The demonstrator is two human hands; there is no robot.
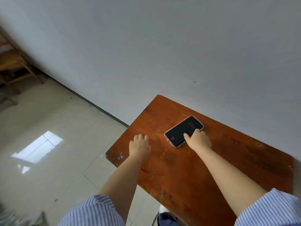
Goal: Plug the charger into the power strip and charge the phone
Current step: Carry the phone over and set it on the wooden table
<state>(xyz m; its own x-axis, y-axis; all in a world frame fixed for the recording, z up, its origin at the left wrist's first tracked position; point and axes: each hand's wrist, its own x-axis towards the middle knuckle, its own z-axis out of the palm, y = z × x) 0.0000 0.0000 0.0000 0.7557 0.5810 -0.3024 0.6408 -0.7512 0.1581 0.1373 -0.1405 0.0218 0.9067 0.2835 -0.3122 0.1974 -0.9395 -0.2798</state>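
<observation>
The person is leaning over a worn reddish counter [187,168] that is standing against a pale wall, and both hands are resting on it, well apart from each other. The right hand [197,139] is clamping the phone [183,131] by its near long edge, thumb lying on the dark glass and the other fingers curling round the side, as though steadying it or getting ready to lift it. The left hand [139,146] is lying empty on the bare wood toward nine o'clock of the phone, fingers loosely curled; it seems to be bracing the body rather than gripping anything. The phone is lying flat and face up near the counter's far edge, close to the wall, its screen showing faint clock digits. Its long axis is running from about eight o'clock to two o'clock, with the top end pointing toward two o'clock and the bottom end, where I would expect the charging port to be, aiming toward eight o'clock. No charger, cable or power strip is showing anywhere, so I am judging that the plugging part is not yet underway.
</observation>
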